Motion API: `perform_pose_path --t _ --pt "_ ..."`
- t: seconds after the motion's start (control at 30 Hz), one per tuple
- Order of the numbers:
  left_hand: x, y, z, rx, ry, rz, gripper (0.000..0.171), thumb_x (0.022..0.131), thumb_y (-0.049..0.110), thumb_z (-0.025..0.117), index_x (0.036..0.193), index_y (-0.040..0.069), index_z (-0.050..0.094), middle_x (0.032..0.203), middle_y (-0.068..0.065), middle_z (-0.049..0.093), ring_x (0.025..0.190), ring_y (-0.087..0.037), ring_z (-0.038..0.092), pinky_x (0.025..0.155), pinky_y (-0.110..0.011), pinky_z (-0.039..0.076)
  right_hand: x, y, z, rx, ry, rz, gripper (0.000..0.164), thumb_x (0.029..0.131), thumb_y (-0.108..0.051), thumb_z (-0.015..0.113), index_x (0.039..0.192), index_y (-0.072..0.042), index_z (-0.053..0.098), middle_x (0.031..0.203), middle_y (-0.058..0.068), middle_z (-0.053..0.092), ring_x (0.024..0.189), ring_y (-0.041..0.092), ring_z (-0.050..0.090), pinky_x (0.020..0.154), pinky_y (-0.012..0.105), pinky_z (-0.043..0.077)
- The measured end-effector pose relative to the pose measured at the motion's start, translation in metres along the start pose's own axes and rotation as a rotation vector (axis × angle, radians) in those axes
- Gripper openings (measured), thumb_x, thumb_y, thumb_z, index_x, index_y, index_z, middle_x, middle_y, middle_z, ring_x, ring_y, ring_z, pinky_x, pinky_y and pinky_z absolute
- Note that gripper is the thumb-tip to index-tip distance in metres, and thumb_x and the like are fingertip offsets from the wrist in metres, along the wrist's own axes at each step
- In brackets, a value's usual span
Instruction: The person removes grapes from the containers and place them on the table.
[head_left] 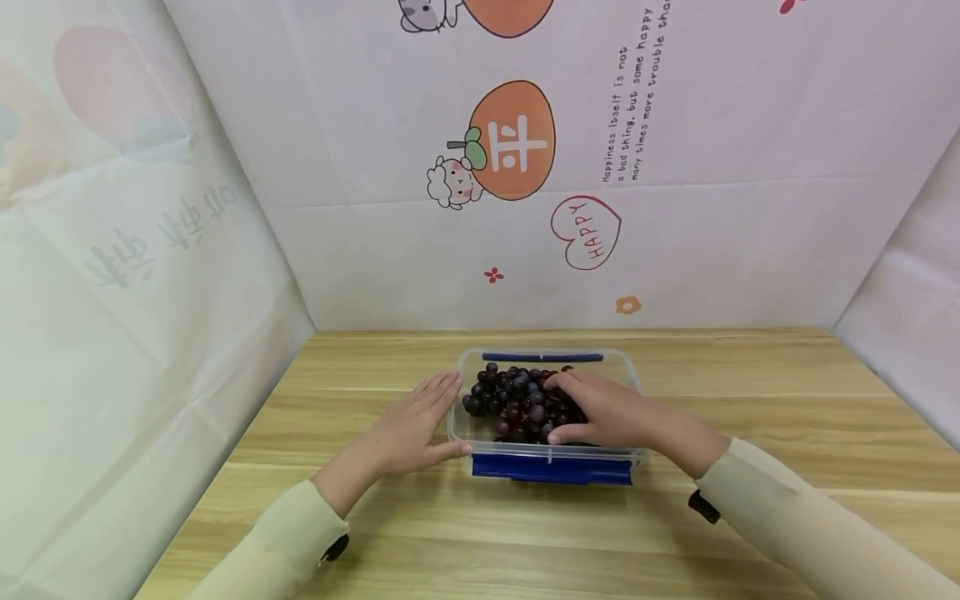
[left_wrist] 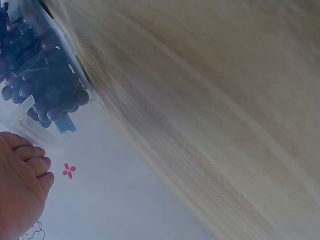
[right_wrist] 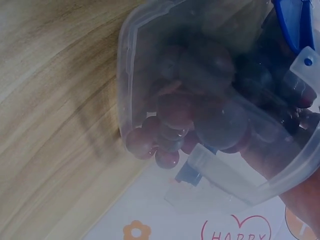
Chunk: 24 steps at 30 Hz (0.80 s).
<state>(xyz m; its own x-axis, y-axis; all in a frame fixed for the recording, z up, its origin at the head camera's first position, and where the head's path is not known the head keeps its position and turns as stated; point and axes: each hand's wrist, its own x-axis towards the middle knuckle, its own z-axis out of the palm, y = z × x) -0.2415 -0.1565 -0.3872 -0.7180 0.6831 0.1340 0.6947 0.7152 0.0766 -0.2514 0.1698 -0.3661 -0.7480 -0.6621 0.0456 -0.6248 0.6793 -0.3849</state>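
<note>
A clear plastic container with blue latches stands in the middle of the table, holding dark purple grapes. My left hand rests against its left side, fingers straight and thumb at the front left corner. Over the right part of the grapes, my right hand reaches inside, thumb toward the front and forefinger toward the back, curved around the bunch. Its other fingers are hidden. In the right wrist view, grapes press close to the see-through wall, with part of the right hand visible behind it.
The wooden table extends on both sides of the container. White printed sheets form a back wall and side walls. A blue latch hangs along the container's front.
</note>
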Motion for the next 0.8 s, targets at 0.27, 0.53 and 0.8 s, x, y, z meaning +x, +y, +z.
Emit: perform_pose_path --t 0.27,0.53,0.8 --pt "0.0003 0.0017 -0.0007 -0.005 -0.010 -0.013 0.097 0.093 0.070 0.038 0.153 -0.003 0.018 0.159 -0.018 0.014 0.146 -0.030 0.012 0.117 -0.040 0.012 -0.0031 -0.0023 -0.0001 -0.036 -0.023 0.027 0.079 0.089 -0.062 0.055 0.143 -0.007 0.041 0.139 0.014 0.050 0.126 0.034 0.048 0.100 0.050 0.043" --pt "0.0001 0.0015 -0.0003 -0.002 -0.015 -0.016 0.097 0.093 0.070 0.039 0.153 -0.003 0.018 0.159 -0.018 0.014 0.146 -0.029 0.010 0.118 -0.040 0.011 -0.0026 -0.0025 0.0022 -0.012 -0.028 0.066 0.073 0.087 -0.062 0.059 0.138 -0.012 0.047 0.126 0.011 0.059 0.115 0.032 0.057 0.092 0.049 0.049" --pt "-0.0006 0.0007 0.0005 -0.009 0.004 -0.005 0.096 0.093 0.069 0.039 0.153 -0.004 0.018 0.159 -0.019 0.015 0.146 -0.032 0.014 0.117 -0.040 0.012 -0.0034 -0.0018 0.0034 0.040 -0.006 0.043 0.067 0.088 -0.059 0.060 0.136 -0.014 0.048 0.124 0.006 0.060 0.111 0.029 0.058 0.087 0.046 0.050"
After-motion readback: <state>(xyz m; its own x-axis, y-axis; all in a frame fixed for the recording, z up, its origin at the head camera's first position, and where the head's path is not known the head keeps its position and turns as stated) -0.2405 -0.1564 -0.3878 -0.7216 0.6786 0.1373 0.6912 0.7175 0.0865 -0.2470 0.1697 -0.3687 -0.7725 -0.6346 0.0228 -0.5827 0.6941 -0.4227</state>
